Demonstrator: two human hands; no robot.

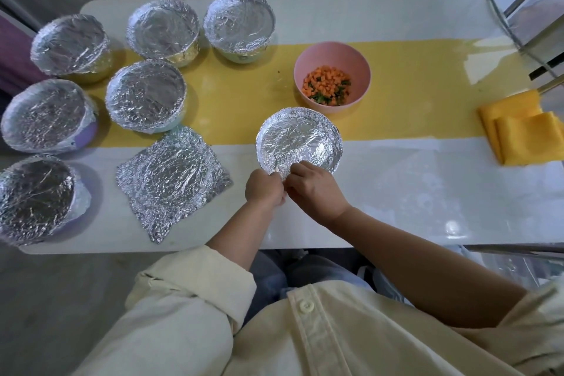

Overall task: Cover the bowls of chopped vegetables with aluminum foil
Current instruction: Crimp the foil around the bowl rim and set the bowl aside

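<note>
Left hand (264, 188) and right hand (316, 189) pinch the foil (300, 140) at its near rim, pink bowl (332, 49) just beyond.

foil-covered bowls (146, 94): contents hidden | corner bowl (33, 198), bench (396, 192) near-left: clipped by picture's left edge | yellow cloth (525, 137): clipped at right edge | fingers (276, 176) on round foil (299, 140): tips hidden

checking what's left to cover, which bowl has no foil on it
The pink bowl of chopped carrot and greens on the yellow strip; every other bowl is foil-topped.
</note>
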